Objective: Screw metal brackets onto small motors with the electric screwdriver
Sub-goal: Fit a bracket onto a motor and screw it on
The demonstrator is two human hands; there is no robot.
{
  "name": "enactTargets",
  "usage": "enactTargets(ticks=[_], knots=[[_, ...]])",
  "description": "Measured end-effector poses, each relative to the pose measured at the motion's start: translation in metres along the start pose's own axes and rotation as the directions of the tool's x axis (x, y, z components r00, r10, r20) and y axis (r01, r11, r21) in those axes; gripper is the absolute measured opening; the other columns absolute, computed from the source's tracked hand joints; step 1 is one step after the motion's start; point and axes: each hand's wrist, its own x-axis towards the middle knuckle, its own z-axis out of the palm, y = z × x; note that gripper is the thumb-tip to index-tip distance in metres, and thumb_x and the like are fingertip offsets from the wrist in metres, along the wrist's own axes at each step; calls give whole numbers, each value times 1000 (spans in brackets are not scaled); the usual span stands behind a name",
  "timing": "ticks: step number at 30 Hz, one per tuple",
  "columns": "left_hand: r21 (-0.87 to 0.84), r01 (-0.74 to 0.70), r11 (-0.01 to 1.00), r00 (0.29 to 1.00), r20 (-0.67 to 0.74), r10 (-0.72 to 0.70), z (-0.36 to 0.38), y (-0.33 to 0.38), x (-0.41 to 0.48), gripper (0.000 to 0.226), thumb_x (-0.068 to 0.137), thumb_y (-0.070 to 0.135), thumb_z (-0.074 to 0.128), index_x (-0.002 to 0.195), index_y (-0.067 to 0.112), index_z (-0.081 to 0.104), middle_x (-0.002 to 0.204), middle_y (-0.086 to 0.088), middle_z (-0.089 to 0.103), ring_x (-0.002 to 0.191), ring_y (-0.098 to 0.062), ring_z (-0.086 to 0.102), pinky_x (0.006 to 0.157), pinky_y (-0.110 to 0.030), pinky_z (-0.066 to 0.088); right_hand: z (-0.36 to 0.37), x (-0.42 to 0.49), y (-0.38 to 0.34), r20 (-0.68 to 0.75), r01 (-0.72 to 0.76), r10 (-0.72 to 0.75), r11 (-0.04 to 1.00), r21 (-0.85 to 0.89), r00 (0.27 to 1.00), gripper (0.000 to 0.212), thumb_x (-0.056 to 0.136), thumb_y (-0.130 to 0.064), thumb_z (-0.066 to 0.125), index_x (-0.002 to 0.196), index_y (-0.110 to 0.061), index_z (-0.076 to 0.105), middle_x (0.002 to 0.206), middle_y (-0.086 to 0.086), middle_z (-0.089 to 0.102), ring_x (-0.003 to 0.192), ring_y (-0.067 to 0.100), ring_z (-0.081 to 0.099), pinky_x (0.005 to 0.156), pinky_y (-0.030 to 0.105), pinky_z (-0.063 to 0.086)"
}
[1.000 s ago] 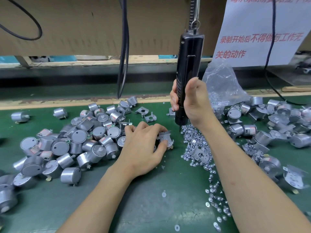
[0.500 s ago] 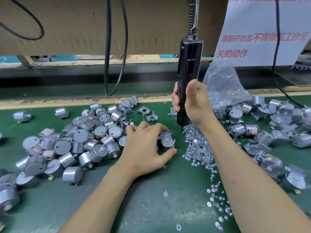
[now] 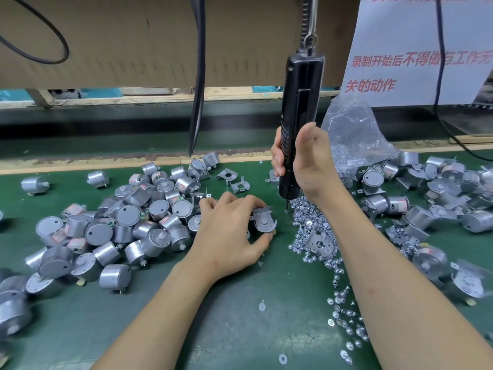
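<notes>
My left hand (image 3: 229,236) grips a small silver motor with a metal bracket (image 3: 262,221) laid on top, holding it down on the green mat (image 3: 226,324). My right hand (image 3: 306,164) grips the black electric screwdriver (image 3: 300,124), which hangs upright from a cable. Its bit tip touches the left edge of a heap of loose screws (image 3: 309,231), just right of the held motor. A loose bracket (image 3: 318,244) lies in the screws.
A pile of bare motors (image 3: 120,231) covers the mat at left. Motors with brackets (image 3: 426,209) lie at right, by a clear plastic bag (image 3: 354,134). Two spare brackets (image 3: 234,181) sit behind my left hand. A black cable (image 3: 198,102) hangs centre-back.
The screwdriver has stayed over the edge of the screw heap, its tip now down among the screws. My left hand has turned the motor slightly, showing the bracket more. The hanging cable swung.
</notes>
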Motion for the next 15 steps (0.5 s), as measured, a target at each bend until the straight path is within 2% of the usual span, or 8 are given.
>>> enactTargets(ticks=[15], knots=[[-20, 7, 1000, 1000, -1, -7, -1, 0, 0, 37, 80, 62, 56, 106, 36, 56, 94, 21, 58, 95, -8, 46, 87, -39, 27, 3, -1, 2, -25, 15, -15, 1000, -3, 1000, 89, 57, -96, 53, 74, -9, 52, 54, -4, 51, 44, 17, 46, 48, 28, 43]])
